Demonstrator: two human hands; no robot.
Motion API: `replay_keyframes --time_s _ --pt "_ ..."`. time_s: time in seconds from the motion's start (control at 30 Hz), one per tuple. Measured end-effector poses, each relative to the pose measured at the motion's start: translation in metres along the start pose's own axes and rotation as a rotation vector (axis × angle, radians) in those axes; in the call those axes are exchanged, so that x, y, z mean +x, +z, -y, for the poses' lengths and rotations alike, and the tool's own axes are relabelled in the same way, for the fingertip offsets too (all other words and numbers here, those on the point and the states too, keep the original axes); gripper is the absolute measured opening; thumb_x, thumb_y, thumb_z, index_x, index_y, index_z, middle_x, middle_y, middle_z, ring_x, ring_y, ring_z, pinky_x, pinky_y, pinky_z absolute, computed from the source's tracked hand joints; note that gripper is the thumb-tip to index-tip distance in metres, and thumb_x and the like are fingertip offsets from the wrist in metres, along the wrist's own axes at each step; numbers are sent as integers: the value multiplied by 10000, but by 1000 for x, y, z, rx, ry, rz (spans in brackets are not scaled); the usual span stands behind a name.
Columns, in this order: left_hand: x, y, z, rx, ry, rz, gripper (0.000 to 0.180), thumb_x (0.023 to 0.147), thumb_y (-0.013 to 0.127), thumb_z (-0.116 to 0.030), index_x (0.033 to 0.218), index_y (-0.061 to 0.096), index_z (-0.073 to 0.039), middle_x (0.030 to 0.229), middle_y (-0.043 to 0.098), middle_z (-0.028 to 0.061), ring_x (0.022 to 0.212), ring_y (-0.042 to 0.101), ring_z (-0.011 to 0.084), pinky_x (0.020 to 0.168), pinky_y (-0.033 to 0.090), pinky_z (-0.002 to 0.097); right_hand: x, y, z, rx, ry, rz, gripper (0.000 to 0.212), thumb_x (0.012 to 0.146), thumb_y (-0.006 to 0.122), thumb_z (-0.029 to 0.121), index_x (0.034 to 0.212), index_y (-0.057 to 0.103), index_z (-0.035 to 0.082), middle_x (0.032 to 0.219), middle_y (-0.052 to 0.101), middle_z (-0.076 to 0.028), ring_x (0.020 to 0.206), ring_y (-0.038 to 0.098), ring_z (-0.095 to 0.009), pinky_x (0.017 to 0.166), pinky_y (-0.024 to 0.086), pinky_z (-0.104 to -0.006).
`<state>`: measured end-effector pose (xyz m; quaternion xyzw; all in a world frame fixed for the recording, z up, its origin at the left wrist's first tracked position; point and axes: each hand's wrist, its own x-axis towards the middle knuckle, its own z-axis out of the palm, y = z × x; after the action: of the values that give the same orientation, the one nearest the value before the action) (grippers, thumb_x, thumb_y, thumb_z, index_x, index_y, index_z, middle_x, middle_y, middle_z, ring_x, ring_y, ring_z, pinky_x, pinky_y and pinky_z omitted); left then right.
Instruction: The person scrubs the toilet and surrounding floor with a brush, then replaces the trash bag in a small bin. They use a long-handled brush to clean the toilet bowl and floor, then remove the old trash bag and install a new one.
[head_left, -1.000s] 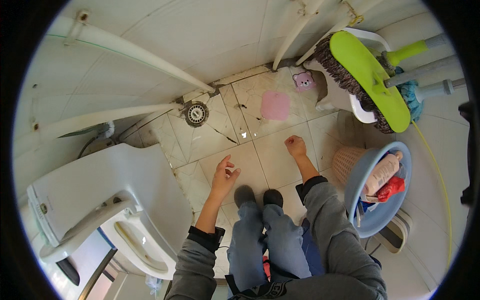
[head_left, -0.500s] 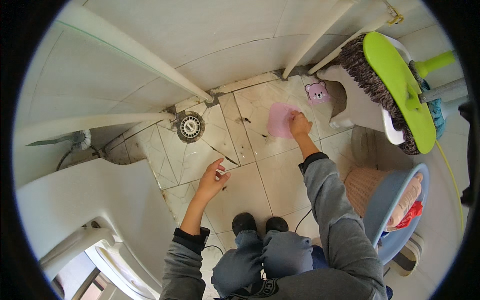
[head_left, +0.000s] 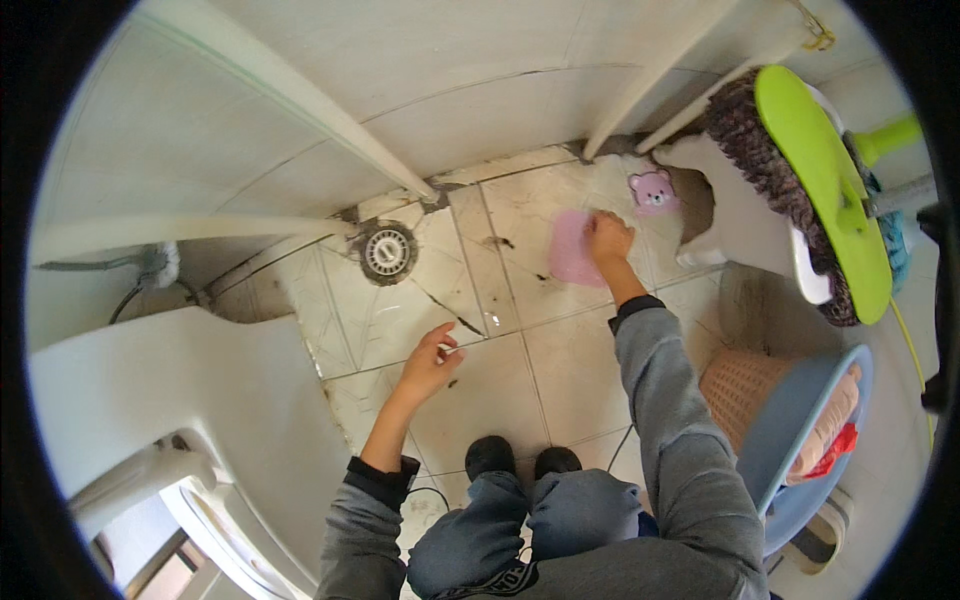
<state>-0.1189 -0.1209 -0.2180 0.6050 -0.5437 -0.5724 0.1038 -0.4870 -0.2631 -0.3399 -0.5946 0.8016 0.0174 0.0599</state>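
Note:
My right hand (head_left: 609, 240) is closed at the right edge of a thin pink sheet or cloth (head_left: 572, 250) low over the floor tiles. Its fingertips are partly hidden, but they seem to grip that edge. Just right of it lies a small flat pink piece with a bear face (head_left: 654, 190). My left hand (head_left: 430, 364) hangs over the tiles, fingers loosely bent and apart, holding nothing. Beyond it, a round slotted floor drain (head_left: 388, 253) is set in the floor.
Pale pipes (head_left: 640, 80) run down along the wall. A white stool (head_left: 745, 205) stands at the right with a green-backed mop head (head_left: 820, 190) before it. Nearer are a woven basket (head_left: 740, 390) and a blue basin (head_left: 800, 440) holding cloths. A white fixture (head_left: 190, 385) fills the left.
The whole view has shifted slightly, so the floor things sit a little further right. My right hand stays at the pink sheet's edge; my left hand has barely moved.

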Motion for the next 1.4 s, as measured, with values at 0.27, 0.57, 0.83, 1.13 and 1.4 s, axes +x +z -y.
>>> replay_keyframes --time_s 0.27,0.57,0.83,1.13,1.4 --pt "-2 1 -6 24 13 -18 529 866 651 -245 1333 480 -64 1058 592 73 794 561 163 746 491 294 -24 -38 15 228 -192 -65 82 782 644 151 837 616 96 817 657 -71 825 623 -281 743 418 -429" --pt "-19 -10 27 -112 -20 -80 509 871 650 -250 1317 496 -58 1030 604 69 790 555 160 739 492 297 -66 -121 80 583 -600 -175 165 719 696 31 847 608 84 832 626 -63 841 578 -266 732 400 -391" --pt "-49 -41 49 -198 -48 -194 502 874 653 -229 1315 494 -48 1015 609 64 778 549 154 738 485 290 -79 -109 202 699 -834 -81 168 697 699 22 825 605 73 810 612 -60 791 582 -260 717 416 -370" --pt "-96 -63 90 -290 -115 -347 489 870 664 -201 1305 506 -45 988 609 45 746 531 126 728 477 265 -79 -63 294 575 -914 -15 131 715 662 74 838 619 69 840 629 -95 829 595 -296 702 443 -422" --pt "-107 -69 105 -319 -152 -353 447 911 634 -176 1316 489 -54 984 581 10 775 525 87 720 461 237 -82 -62 322 434 -863 39 120 730 636 106 847 637 82 855 639 -108 859 606 -282 729 446 -415"
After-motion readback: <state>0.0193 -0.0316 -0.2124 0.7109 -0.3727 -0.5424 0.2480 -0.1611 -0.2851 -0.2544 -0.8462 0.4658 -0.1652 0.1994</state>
